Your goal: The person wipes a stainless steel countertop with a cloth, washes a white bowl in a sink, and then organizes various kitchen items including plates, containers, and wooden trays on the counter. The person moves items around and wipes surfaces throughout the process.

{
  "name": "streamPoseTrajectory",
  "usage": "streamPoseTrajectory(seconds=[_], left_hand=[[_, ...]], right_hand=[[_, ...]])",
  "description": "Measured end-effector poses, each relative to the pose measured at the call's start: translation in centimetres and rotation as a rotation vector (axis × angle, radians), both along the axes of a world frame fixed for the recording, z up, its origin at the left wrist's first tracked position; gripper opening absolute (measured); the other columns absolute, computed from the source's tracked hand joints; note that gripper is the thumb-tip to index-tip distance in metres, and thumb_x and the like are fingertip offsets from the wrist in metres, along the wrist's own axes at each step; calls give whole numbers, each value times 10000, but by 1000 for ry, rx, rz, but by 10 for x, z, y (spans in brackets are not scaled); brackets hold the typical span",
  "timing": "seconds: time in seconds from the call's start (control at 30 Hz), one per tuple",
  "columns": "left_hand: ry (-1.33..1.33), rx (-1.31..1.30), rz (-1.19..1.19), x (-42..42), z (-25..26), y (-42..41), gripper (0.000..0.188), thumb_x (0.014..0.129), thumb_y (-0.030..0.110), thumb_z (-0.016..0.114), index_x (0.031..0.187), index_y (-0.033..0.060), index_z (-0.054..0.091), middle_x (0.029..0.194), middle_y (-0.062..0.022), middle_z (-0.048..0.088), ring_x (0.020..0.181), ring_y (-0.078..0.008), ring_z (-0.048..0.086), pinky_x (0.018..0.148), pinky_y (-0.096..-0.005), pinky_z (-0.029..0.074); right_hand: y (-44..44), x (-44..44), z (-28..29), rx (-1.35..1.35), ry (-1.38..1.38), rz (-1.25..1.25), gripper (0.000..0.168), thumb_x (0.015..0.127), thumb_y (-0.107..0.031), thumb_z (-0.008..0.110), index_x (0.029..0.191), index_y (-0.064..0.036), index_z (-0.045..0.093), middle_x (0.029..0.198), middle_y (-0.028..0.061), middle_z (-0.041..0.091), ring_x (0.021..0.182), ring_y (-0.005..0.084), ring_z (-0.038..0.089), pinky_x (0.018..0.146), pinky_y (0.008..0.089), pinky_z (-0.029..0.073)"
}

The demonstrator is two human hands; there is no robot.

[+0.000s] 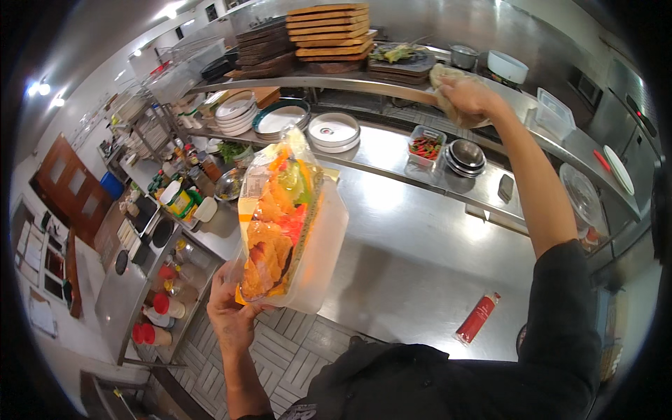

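Observation:
My left hand grips the lower end of a translucent plastic container, raised above the left end of the steel worktop. A printed plastic food bag, with orange, red and green on it, is in or against that container; which of the two cannot be made out. With my right arm stretched out, my right hand holds a beige cloth on the front edge of the upper steel shelf. Part of the cloth hangs below this edge.
Stacked wooden boards and dark slabs stand on the upper shelf. Below are white plates, a tub of red chillies and metal bowls. A red packet lies on the worktop. Bottles and jars crowd the left counter.

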State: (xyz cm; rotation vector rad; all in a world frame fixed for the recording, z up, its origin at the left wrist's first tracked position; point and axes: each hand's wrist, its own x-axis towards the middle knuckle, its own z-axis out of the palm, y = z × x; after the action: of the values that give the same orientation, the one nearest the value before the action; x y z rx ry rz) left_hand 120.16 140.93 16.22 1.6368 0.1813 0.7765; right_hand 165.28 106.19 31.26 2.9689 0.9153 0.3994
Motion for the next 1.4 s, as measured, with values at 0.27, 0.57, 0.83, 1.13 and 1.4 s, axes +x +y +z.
streamPoseTrajectory(seconds=[0.27,0.57,0.83,1.13,1.4], left_hand=[[66,-101,21,-2,4,-27,778,600,237,942,1244,-54,615,1290,-92,561,1112,-209,622,932,-336,547],[-5,101,26,-5,24,-55,864,595,368,940,1271,-51,600,1243,-66,587,1106,-174,616,966,-323,505],[-29,198,-154,69,88,-72,596,724,213,865,1199,-46,615,1029,-106,662,884,-158,658,704,-261,556],[-145,334,-275,256,185,-214,314,810,202,810,990,-8,663,849,-53,669,706,-118,637,622,-244,555],[-21,401,-389,388,189,-308,296,738,224,881,865,45,682,864,-49,673,737,-124,631,610,-260,578]], right_hand=[[-52,33,6,-43,27,31,428,993,-269,429,1371,-93,527,1391,203,535,1231,374,552,1057,437,419],[-21,96,9,184,196,-223,329,945,-177,447,1144,-3,642,1151,186,680,1046,333,660,891,440,517],[-64,-40,-34,183,-290,144,365,895,-131,526,1246,-75,607,1314,130,574,1225,350,525,1025,485,423],[-183,-248,-144,902,-2,67,322,833,48,512,1117,-39,634,1076,149,627,1006,347,618,888,403,496],[-253,-331,-195,1041,277,-100,392,792,64,502,1153,-10,635,1113,140,642,1044,281,629,922,355,484]])
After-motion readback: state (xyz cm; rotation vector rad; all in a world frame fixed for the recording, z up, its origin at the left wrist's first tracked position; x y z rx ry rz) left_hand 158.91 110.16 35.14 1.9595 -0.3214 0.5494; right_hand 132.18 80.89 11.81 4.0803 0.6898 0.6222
